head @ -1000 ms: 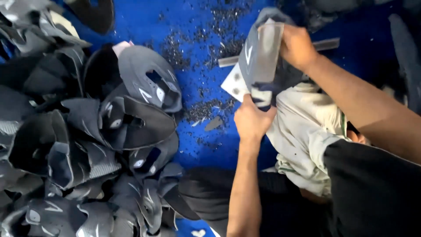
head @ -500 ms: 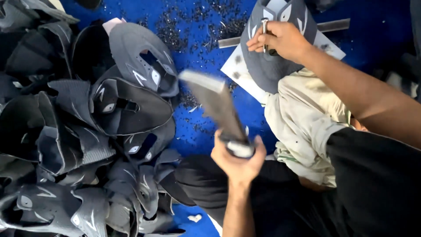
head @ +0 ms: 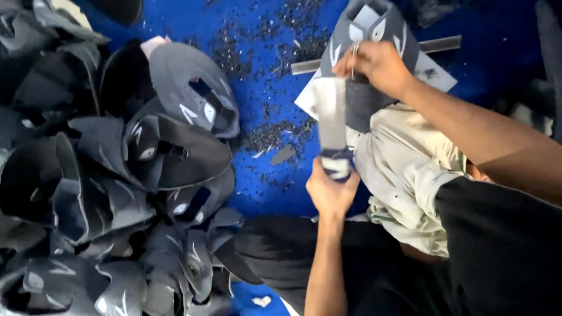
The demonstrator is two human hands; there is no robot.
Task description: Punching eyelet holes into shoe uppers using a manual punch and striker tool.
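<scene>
Dozens of dark grey shoe uppers (head: 117, 187) lie heaped over the left half of a bright blue floor covering (head: 175, 23), from its top-left corner down to its bottom edge. They are soft, curved, cup-like shells of matte synthetic sheet, some ribbed, each with cut-out openings and small pale curved markings. One upper (head: 196, 96) at the top of the heap lies with a rectangular hole facing up. Right of the heap, along the middle of the blue covering, a scatter of tiny dark trimmings (head: 263, 131) speckles the surface, thickest toward the top edge. Lower down, the left hand (head: 329, 192) is clenched around the dark handle of a flat, broad metal blade (head: 332, 117), which stands nearly upright, dull grey and blurred. Just above and to the right, the right hand (head: 377, 67) pinches a thin metal pin-like tool (head: 353, 55) and presses on a grey shoe upper (head: 374, 41) with white curved markings, held near the top edge of the covering. Under that upper lies a white board (head: 436, 73), and a narrow grey metal strip (head: 439, 44) sticks out behind it. A crumpled pale cloth (head: 410, 175) covers the person's lap at right, beside dark clothing.
</scene>
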